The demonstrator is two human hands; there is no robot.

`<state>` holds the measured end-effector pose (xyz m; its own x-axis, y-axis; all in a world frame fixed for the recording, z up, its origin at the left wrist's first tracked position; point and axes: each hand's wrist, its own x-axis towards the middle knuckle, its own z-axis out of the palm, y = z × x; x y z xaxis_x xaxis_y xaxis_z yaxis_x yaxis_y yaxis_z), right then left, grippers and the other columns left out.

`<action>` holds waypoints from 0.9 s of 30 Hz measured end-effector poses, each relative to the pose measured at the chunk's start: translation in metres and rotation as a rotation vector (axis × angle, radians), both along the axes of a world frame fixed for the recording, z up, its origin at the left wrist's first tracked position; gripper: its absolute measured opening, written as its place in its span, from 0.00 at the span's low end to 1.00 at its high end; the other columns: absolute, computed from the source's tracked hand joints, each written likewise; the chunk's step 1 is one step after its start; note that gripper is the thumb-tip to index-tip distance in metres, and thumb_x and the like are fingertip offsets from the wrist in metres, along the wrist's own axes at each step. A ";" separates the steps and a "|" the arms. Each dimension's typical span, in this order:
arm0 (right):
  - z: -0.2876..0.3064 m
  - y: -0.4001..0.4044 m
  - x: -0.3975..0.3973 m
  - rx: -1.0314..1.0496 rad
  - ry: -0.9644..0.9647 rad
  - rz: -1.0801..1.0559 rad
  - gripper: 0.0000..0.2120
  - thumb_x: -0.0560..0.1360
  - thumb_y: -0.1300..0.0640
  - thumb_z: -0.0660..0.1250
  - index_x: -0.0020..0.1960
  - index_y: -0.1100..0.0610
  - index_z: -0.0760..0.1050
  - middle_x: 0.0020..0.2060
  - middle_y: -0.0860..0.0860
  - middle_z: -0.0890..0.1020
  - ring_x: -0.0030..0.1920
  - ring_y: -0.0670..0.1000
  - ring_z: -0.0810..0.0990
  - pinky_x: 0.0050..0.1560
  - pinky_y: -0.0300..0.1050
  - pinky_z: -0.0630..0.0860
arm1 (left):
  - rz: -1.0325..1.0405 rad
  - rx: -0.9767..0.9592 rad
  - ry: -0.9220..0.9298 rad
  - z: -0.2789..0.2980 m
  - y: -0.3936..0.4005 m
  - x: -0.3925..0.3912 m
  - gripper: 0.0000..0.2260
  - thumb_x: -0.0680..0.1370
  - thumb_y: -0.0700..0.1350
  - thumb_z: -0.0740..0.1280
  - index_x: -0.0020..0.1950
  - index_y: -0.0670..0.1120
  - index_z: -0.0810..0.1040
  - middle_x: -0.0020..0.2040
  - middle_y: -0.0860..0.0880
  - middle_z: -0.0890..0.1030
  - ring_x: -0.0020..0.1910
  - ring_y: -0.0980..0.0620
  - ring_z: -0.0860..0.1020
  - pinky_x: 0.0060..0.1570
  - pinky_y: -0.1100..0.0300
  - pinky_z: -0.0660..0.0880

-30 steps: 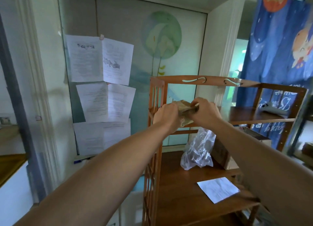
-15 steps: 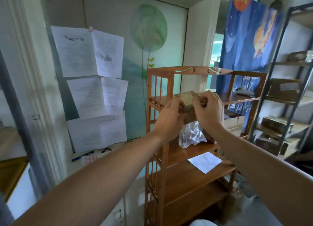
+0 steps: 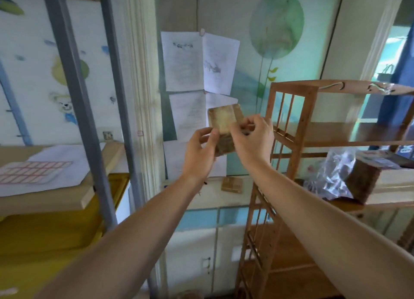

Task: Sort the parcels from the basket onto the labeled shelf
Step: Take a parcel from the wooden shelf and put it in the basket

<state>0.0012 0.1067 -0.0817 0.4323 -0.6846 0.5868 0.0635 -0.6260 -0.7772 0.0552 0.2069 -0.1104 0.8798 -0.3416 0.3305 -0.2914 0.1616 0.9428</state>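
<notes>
A small brown cardboard parcel (image 3: pixel 224 121) is held up at chest height between both hands, left of the wooden shelf (image 3: pixel 293 124). My left hand (image 3: pixel 199 152) grips its lower left side. My right hand (image 3: pixel 253 139) pinches its right edge with thumb and fingers. A pale label faces me on the parcel's upper face. On the shelf's middle board lie a clear plastic bag (image 3: pixel 331 177) and a brown box (image 3: pixel 367 177). The basket is out of view.
A grey metal rack (image 3: pixel 74 92) with a pale board and a gridded sheet (image 3: pixel 33 168) stands at the left over a yellow bin (image 3: pixel 56 231). Papers (image 3: pixel 197 63) are pinned to the wall ahead. A small brown packet (image 3: pixel 231 184) lies on the ledge below.
The view has swung left, so the wooden shelf now sits at the right and the grey rack appears. Both hands carried the parcel away from the shelf's top board toward the wall.
</notes>
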 end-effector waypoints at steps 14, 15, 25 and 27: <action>-0.043 0.005 -0.020 0.315 -0.190 0.593 0.21 0.78 0.61 0.68 0.71 0.55 0.74 0.63 0.48 0.81 0.54 0.32 0.82 0.53 0.36 0.81 | 0.192 -0.255 0.031 -0.030 0.022 -0.037 0.12 0.82 0.44 0.69 0.65 0.49 0.80 0.58 0.50 0.86 0.54 0.52 0.86 0.48 0.58 0.84; -0.043 0.002 -0.024 0.338 -0.201 0.633 0.20 0.79 0.62 0.68 0.70 0.55 0.75 0.62 0.49 0.81 0.53 0.34 0.82 0.51 0.36 0.81 | 0.200 -0.254 0.015 -0.032 0.023 -0.042 0.12 0.82 0.44 0.69 0.65 0.48 0.80 0.59 0.48 0.85 0.55 0.51 0.86 0.48 0.58 0.84; -0.064 0.013 -0.033 0.519 -0.188 0.985 0.18 0.75 0.60 0.67 0.64 0.53 0.79 0.61 0.53 0.83 0.56 0.51 0.85 0.50 0.44 0.82 | 0.410 -0.156 -0.096 -0.045 0.055 -0.087 0.17 0.79 0.42 0.72 0.67 0.43 0.78 0.61 0.49 0.83 0.54 0.54 0.86 0.50 0.54 0.85; -0.070 0.031 -0.030 0.536 -0.172 1.072 0.18 0.74 0.60 0.67 0.65 0.54 0.78 0.61 0.55 0.82 0.57 0.52 0.85 0.51 0.45 0.81 | 0.486 -0.126 -0.114 -0.047 0.076 -0.096 0.16 0.78 0.42 0.73 0.66 0.43 0.78 0.61 0.49 0.84 0.56 0.52 0.86 0.52 0.49 0.85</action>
